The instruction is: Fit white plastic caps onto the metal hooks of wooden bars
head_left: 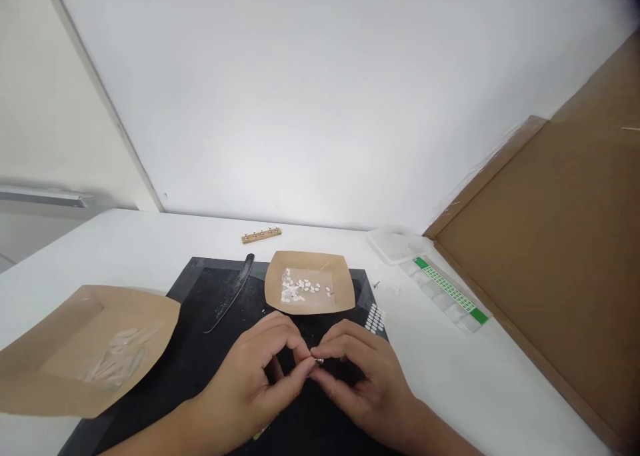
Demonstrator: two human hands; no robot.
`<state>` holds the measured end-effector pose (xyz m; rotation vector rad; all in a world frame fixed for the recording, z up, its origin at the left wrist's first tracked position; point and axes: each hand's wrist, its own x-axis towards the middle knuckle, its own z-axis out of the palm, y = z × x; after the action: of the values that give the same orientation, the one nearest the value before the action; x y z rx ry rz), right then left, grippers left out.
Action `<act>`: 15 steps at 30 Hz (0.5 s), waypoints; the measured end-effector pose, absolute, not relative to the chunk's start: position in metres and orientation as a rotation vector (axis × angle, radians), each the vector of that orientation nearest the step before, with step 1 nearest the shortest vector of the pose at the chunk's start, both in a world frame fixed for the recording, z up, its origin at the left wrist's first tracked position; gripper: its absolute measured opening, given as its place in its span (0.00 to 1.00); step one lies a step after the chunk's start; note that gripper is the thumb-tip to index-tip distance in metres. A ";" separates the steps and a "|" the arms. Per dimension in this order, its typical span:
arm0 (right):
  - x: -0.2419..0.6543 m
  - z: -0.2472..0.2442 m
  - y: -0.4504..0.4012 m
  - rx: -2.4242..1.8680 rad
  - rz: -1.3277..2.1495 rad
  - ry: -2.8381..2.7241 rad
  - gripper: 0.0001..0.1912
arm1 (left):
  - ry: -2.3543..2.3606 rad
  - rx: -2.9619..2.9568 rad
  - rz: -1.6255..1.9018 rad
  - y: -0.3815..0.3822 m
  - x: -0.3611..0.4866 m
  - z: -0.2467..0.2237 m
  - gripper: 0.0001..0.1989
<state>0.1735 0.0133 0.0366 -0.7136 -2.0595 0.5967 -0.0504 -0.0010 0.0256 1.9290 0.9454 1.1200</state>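
Above the black mat (pixel 200 349), my left hand (pixel 263 376) and my right hand (pixel 365 373) meet fingertip to fingertip. Thumb and fingers of each are pinched closed on a small silver metal piece (pixel 319 361), mostly covered by the fingertips. Just beyond them stands a brown paper tray (pixel 345 283) holding many small white oval pieces (pixel 295 289). A curved black nail file (pixel 233 293), dusted with white powder, lies to the left of that tray. Near my right hand is a sheet of white oval stickers (pixel 376 318).
At the left, a larger paper tray (pixel 60 323) contains a clear plastic bag (pixel 117 359). A wooden strip (pixel 261 235) with several metal posts lies toward the wall. On the right are a clear plastic case (pixel 450 303) with a green strip and a tall cardboard panel (pixel 550 243).
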 end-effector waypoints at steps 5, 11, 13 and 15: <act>0.173 0.041 0.012 -0.701 0.637 -2.042 0.09 | 0.881 1.936 1.127 -0.002 -0.051 0.029 0.03; 0.172 0.041 0.006 -0.702 0.517 -1.999 0.09 | 0.784 1.937 1.205 -0.003 -0.051 0.031 0.10; 0.171 0.040 0.005 -0.708 0.496 -2.014 0.10 | 0.784 1.948 1.244 -0.002 -0.051 0.030 0.12; 0.169 0.038 0.004 -0.719 0.502 -2.019 0.10 | 0.793 1.949 1.264 -0.002 -0.049 0.028 0.13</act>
<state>0.1691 0.0041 0.0385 -0.7194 -2.0190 0.5016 -0.0495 -0.0017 0.0283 1.9488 0.7930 1.2644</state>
